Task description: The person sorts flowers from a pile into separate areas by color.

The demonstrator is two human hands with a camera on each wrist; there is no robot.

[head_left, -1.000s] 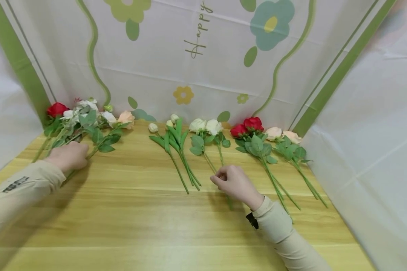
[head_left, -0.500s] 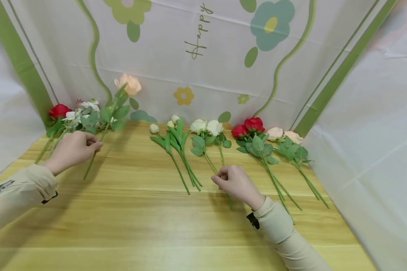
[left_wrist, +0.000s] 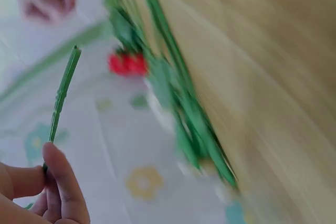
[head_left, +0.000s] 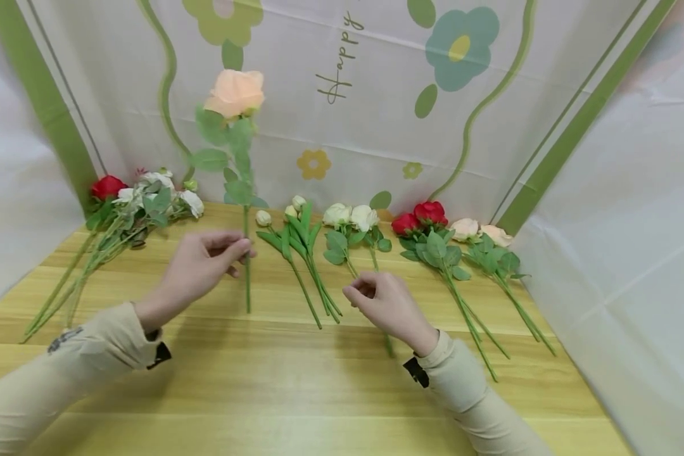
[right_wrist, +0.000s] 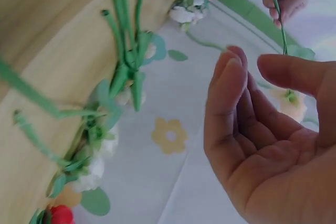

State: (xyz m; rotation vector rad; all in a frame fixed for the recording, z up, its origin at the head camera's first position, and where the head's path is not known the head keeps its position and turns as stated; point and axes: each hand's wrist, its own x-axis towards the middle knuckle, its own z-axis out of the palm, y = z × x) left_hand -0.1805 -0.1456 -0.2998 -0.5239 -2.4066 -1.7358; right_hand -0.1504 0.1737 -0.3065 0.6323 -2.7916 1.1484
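While a printed backdrop (head_left: 376, 126) rises behind the wooden table (head_left: 273, 392), a mixed bunch of red and white flowers (head_left: 131, 212) lies at the far left, and red roses (head_left: 439, 247), two peach roses (head_left: 493, 256), white tulips (head_left: 304, 237) and cream flowers (head_left: 337, 240) lie from the middle rightward. Upright before the cloth, left of the tulips, is a single peach rose (head_left: 239, 142), its stem pinched between the thumb and fingers of the left hand (head_left: 196, 263). Over the cream flowers' stems, the right hand (head_left: 390, 307) hovers empty, fingers loosely bent, thumb apart from the fingertips.
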